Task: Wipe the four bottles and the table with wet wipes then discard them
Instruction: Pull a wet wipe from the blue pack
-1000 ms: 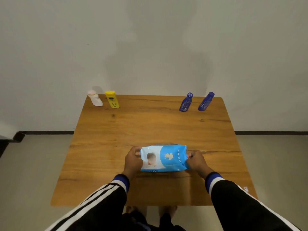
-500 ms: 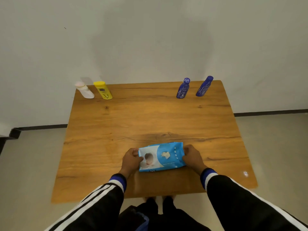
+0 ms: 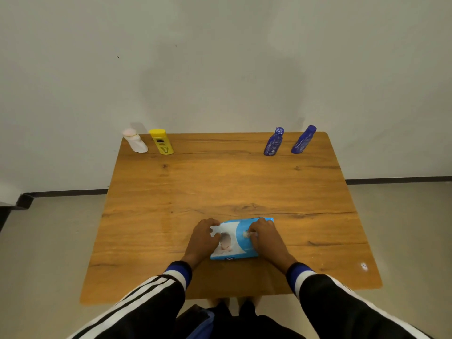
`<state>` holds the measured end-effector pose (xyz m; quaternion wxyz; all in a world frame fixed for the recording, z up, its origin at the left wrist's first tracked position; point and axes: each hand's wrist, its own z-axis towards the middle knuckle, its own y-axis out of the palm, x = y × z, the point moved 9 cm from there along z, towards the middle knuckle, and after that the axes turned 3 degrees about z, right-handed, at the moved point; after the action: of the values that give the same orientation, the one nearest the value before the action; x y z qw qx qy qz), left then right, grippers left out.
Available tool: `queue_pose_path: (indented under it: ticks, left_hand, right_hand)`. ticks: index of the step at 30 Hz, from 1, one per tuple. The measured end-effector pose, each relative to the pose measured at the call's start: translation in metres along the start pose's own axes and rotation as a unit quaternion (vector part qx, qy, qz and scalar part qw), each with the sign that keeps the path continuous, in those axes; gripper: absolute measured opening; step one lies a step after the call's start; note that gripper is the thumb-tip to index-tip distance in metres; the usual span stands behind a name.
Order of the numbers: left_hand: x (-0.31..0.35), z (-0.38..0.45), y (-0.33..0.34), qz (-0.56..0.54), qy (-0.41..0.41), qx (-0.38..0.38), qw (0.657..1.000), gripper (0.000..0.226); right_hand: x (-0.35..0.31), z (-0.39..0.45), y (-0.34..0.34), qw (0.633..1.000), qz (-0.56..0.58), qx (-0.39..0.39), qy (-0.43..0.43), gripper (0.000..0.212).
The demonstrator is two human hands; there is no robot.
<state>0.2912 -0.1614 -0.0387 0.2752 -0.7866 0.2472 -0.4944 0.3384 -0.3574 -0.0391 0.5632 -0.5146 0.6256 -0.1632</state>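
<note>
A blue and white wet wipes pack (image 3: pixel 233 243) lies flat on the wooden table (image 3: pixel 220 182) near its front edge. My left hand (image 3: pixel 203 238) grips the pack's left end. My right hand (image 3: pixel 263 234) rests on top of the pack's right half, fingertips pinched at a small tab on the top face. Along the far edge stand a white bottle (image 3: pixel 135 140) and a yellow bottle (image 3: pixel 161 141) at the left, and two blue bottles (image 3: pixel 274 141) (image 3: pixel 303 139) at the right.
A plain wall rises right behind the table. Grey floor lies on both sides. A small white speck (image 3: pixel 364 266) sits on the table's near right corner. A dark bag with blue trim (image 3: pixel 200 321) is under the front edge by my legs.
My right hand has moved from the pack's right end onto its top face and pinched there. The left hand has stayed on the left end. The view has shifted slightly.
</note>
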Motion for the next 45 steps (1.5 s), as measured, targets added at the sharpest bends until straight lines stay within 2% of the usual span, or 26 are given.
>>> queue_pose_path:
  ticks: [4, 6, 10, 14, 18, 23, 26, 30, 33, 36, 39, 42, 45]
  left_hand:
    - [0.023, -0.002, 0.006, -0.053, 0.011, -0.041, 0.998, 0.033]
    - [0.042, -0.003, 0.013, -0.054, 0.028, -0.080, 0.995, 0.041]
    - [0.090, -0.004, 0.023, -0.036, 0.122, -0.138, 0.982, 0.057]
    - [0.116, 0.000, 0.012, -0.038, 0.163, -0.136, 0.977, 0.037]
    - [0.118, 0.010, -0.010, -0.016, 0.144, -0.126, 0.981, 0.024]
    - [0.118, 0.016, -0.034, -0.049, 0.135, -0.111, 0.983, 0.028]
    - [0.114, 0.016, -0.045, -0.061, 0.119, -0.101, 0.986, 0.031]
    - [0.108, 0.017, -0.051, -0.068, 0.103, -0.097, 0.988, 0.025]
    - [0.102, 0.020, -0.056, -0.075, 0.083, -0.085, 0.990, 0.023]
    - [0.101, 0.021, -0.062, -0.036, 0.089, -0.066, 0.993, 0.021]
    - [0.110, 0.018, -0.067, -0.031, 0.120, -0.070, 0.990, 0.044]
    - [0.123, 0.016, -0.067, 0.003, 0.158, -0.085, 0.984, 0.026]
    - [0.121, 0.017, -0.074, 0.019, 0.155, -0.073, 0.985, 0.015]
  right_hand:
    - [-0.003, -0.001, -0.026, 0.993, 0.110, 0.047, 0.010, 0.011]
    - [-0.008, -0.004, -0.037, 0.988, 0.146, 0.041, 0.006, 0.010]
    - [-0.028, -0.008, -0.055, 0.982, 0.184, -0.004, -0.034, 0.006]
    - [-0.050, -0.005, -0.079, 0.971, 0.230, -0.031, -0.059, 0.003]
    - [-0.056, 0.005, -0.104, 0.975, 0.212, -0.028, -0.064, 0.009]
    - [-0.058, 0.009, -0.119, 0.975, 0.201, -0.061, -0.071, 0.021]
    - [-0.062, 0.011, -0.124, 0.986, 0.129, -0.067, -0.079, 0.023]
    - [-0.071, 0.013, -0.134, 0.993, 0.043, -0.031, -0.101, 0.014]
    - [-0.073, 0.013, -0.140, 0.993, 0.067, -0.005, -0.100, 0.012]
    - [-0.080, 0.011, -0.146, 0.987, 0.101, 0.008, -0.125, 0.011]
    - [-0.088, 0.009, -0.145, 0.980, 0.136, -0.020, -0.143, 0.012]
    - [-0.090, 0.012, -0.144, 0.979, 0.142, -0.028, -0.141, 0.012]
    - [-0.087, 0.015, -0.152, 0.990, 0.058, -0.006, -0.127, 0.014]
